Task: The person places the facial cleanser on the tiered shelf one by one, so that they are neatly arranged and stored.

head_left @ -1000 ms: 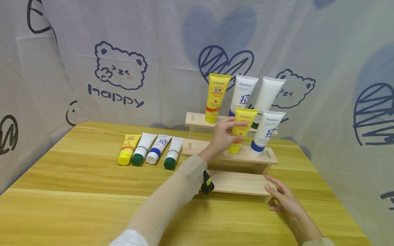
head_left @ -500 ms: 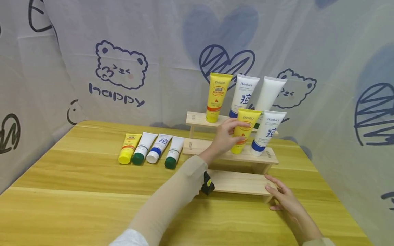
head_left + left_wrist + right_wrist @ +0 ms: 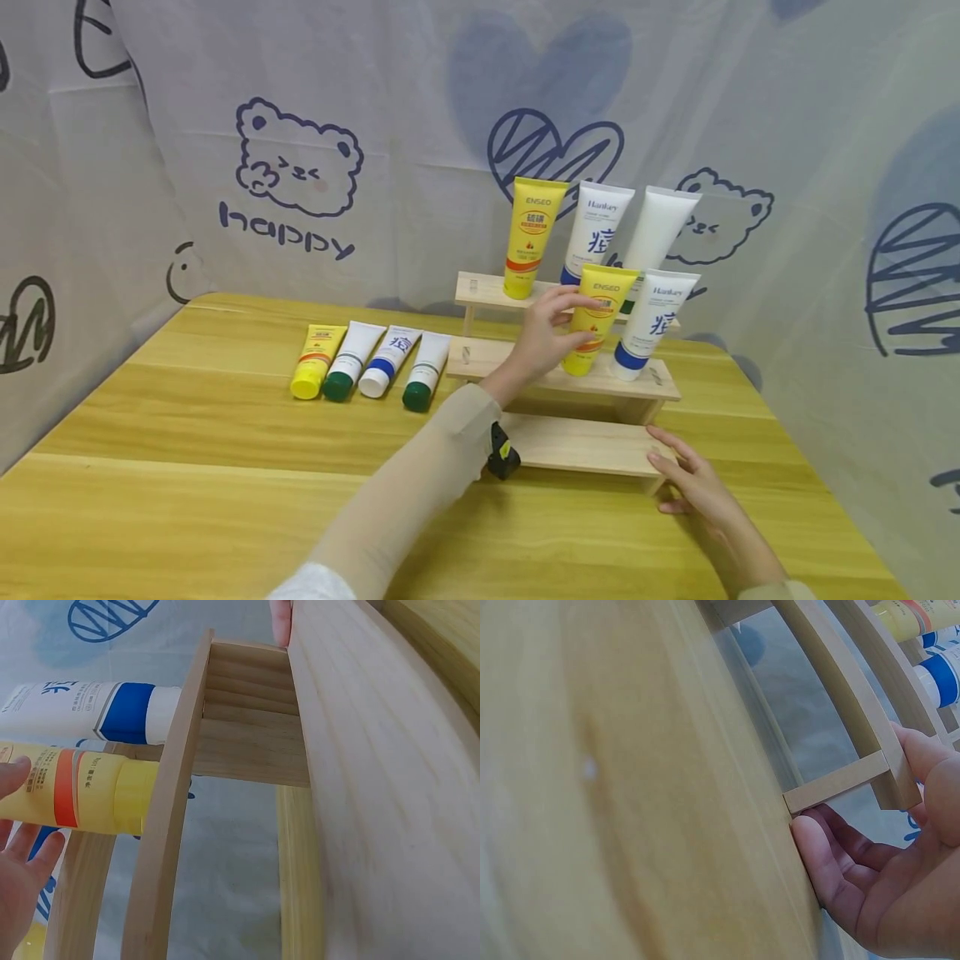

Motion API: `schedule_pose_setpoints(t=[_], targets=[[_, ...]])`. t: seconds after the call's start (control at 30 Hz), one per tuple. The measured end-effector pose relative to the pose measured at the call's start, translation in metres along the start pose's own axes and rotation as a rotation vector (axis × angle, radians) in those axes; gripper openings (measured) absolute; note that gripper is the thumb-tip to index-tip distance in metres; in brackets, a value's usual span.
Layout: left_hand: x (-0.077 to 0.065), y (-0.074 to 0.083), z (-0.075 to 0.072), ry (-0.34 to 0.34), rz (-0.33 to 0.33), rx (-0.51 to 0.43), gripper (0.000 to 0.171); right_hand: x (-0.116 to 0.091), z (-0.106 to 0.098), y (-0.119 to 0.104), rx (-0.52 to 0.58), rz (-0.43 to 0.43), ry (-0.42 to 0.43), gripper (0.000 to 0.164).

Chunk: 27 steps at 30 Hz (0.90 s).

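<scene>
My left hand point(image 3: 542, 335) holds a yellow squeeze tube point(image 3: 609, 285) upright on the middle tier of a wooden display stand point(image 3: 577, 443). In the left wrist view its thumb lies across the front of the yellow tube point(image 3: 94, 791), and the cap end meets the shelf board. Right beside it stands a white tube with a blue band point(image 3: 660, 317). My right hand point(image 3: 701, 487) grips the right end of the bottom tier. From the right wrist the fingers point(image 3: 814, 844) show curled about the shelf end and its leg.
On the top tier stand a yellow tube point(image 3: 534, 237), a white-and-blue tube point(image 3: 596, 221) and a plain white tube point(image 3: 660, 229). Several tubes lie in a row on the wooden table point(image 3: 225, 483), left of the stand, among them a small yellow tube point(image 3: 317, 358). A printed cloth point(image 3: 420, 92) hangs behind.
The held yellow tube has shifted slightly right toward the white-and-blue one, mostly in the first half second. The right hand stays at the bottom tier. The head view drifts a little.
</scene>
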<state>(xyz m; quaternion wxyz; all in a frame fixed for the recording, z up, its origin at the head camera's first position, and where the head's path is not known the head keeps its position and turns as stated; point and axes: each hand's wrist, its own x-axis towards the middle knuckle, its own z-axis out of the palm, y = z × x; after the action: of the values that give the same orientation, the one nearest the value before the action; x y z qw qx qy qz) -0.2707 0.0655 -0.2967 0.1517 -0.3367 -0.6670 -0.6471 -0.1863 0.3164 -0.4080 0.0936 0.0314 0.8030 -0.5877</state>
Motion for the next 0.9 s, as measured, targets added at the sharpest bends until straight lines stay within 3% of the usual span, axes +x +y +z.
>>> schedule_pose_setpoints(t=[0.13, 0.27, 0.5, 0.57, 0.8, 0.9], targets=[[-0.001, -0.019, -0.003, 0.022, 0.039, 0.002, 0.028, 0.0, 0.001, 0.0, 0.005, -0.006, 0.004, 0.055], [-0.006, -0.019, -0.007, 0.044, 0.045, -0.017, 0.027, 0.0, 0.001, 0.0, 0.005, -0.007, 0.001, 0.055], [-0.016, -0.019, -0.017, 0.072, -0.002, -0.057, 0.024, 0.001, -0.001, 0.001, -0.011, 0.005, -0.009, 0.057], [-0.02, -0.017, -0.02, 0.077, -0.021, -0.062, 0.022, 0.001, -0.002, 0.001, -0.012, 0.006, -0.012, 0.057], [-0.035, 0.016, -0.037, 0.089, -0.073, 0.013, 0.013, 0.001, -0.002, 0.002, -0.015, 0.001, -0.025, 0.057], [-0.039, 0.02, -0.044, 0.094, -0.081, 0.029, 0.011, 0.001, -0.002, 0.002, -0.015, 0.0, -0.021, 0.057]])
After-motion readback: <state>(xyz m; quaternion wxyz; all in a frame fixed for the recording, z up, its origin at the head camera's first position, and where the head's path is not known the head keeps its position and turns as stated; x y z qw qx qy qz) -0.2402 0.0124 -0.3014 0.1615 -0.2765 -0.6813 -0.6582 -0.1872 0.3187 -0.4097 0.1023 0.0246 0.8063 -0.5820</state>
